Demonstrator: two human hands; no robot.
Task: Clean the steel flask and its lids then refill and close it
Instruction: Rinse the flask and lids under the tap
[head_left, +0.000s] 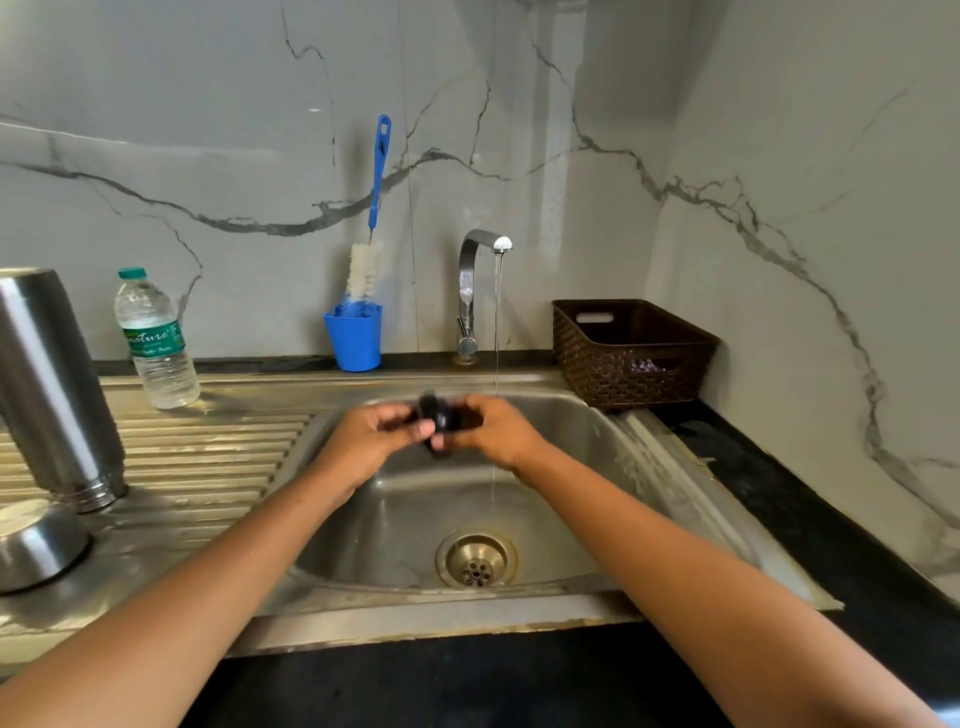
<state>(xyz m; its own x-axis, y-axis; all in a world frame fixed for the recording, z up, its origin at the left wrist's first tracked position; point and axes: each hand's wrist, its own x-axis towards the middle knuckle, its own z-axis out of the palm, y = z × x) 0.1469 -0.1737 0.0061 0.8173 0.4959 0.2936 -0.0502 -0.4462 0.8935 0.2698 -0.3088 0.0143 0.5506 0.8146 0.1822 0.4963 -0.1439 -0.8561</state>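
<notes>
Both arms out in front, L hand (375, 435) & R hand (500, 431) close together, fingers curled round dark lid (442, 419)

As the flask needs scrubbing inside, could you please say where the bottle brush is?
In the head view the bottle brush stands in the blue cup by the back wall, between the water bottle on its left and the tap.

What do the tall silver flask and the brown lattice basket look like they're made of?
Tall silver flask: steel, brushed finish, by its streaky metallic sheen. Brown lattice basket: probably moulded plastic, matte, given its regular openwork and cut-out handle.
</notes>
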